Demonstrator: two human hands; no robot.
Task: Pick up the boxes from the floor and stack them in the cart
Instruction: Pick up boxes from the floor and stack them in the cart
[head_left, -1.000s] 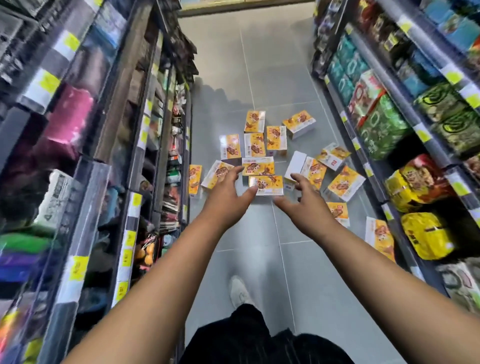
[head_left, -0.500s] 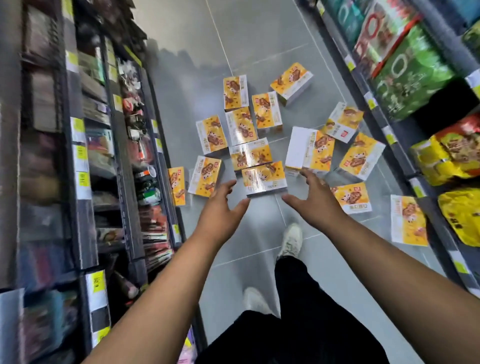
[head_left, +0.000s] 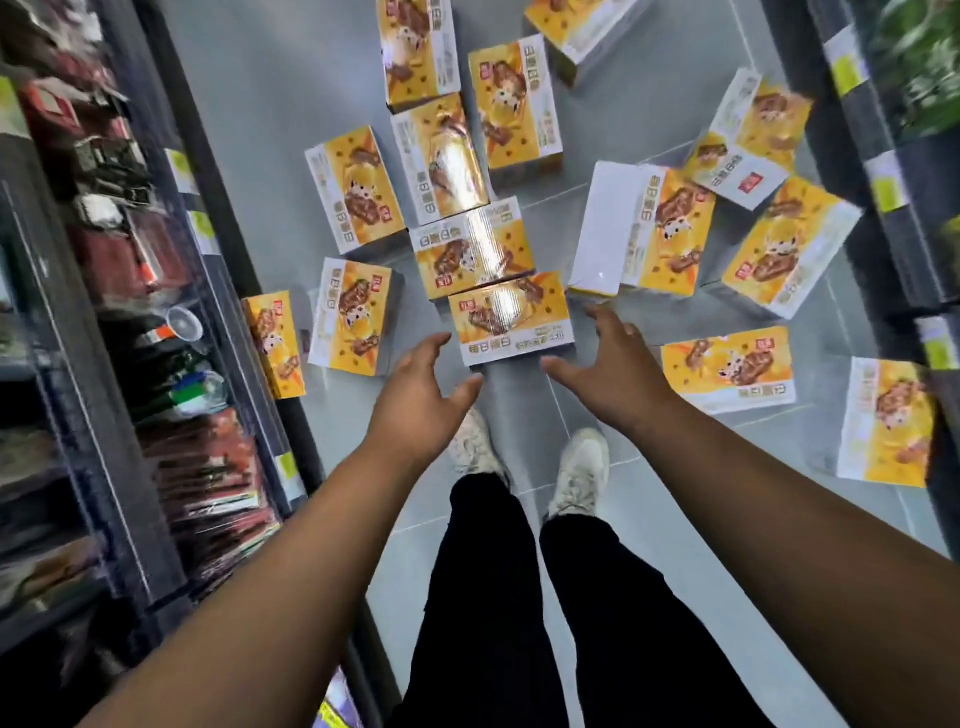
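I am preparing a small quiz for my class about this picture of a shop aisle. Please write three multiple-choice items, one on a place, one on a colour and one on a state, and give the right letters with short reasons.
1. Where does the box nearest the hands lie?
A. on a shelf
B. flat on the floor, just ahead of both hands
C. inside a cart

2. What is the main colour of its top face?
A. yellow-orange
B. blue
C. green

3. In what state are the left hand and the right hand?
A. both grip one box
B. only the right holds a box
C. both are open and hold nothing

Answers:
1 B: it rests on the grey tiles in front of the two hands.
2 A: the printed top is yellow-orange.
3 C: the fingers are spread and straight, around nothing.
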